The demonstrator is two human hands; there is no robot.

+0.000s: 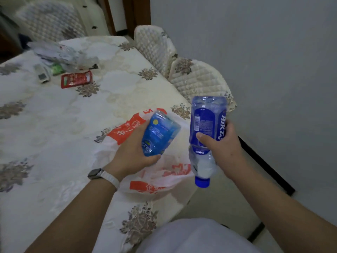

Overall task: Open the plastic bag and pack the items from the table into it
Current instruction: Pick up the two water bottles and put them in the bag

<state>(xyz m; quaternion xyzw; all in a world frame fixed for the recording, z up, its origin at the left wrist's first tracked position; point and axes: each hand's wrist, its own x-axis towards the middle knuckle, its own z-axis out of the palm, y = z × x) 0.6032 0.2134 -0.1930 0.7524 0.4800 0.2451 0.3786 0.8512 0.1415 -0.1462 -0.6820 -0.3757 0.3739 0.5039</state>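
Note:
A white plastic bag with red print lies crumpled at the table's right edge. My left hand grips a light-blue labelled bottle just above the bag, its base pointing away from me. My right hand grips a dark-blue labelled water bottle upside down, its blue cap pointing down beside the bag's right side. A red packet lies on the far left part of the table.
The table has a white floral cloth. A remote control, a green item and a heap of clear plastic lie at the back left. Quilted chairs stand along the right edge, close to a grey wall.

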